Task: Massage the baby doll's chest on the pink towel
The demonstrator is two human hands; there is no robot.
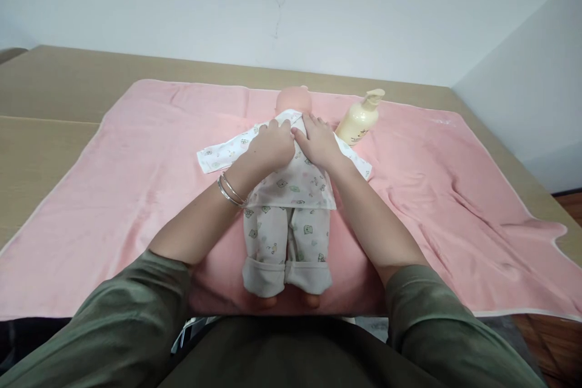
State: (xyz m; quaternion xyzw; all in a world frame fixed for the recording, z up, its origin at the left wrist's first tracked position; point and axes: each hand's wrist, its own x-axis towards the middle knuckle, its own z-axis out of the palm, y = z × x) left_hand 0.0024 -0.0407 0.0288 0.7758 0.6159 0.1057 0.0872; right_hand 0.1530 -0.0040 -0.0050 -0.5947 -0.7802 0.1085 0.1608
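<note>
A baby doll [294,99] lies on a pink blanket, its head away from me and its feet near the table's front edge. It wears a white baby shirt [295,185] with small printed animals and matching trousers [309,236] with turned-up cuffs. My left hand [275,144] is closed, its fingers curled on the shirt at the chest; the fingertips are partly hidden. Beside it, my right hand [319,140] rests on the other side of the chest with fingers outstretched and thumb toward the left hand. Both shirt sleeves spread outward.
A cream pump bottle [357,123] stands tilted-looking just right of the doll's shoulder. The pink blanket [150,163] covers much of the wooden table [59,82], with wrinkles at the right. A white wall [204,12] rises behind the table.
</note>
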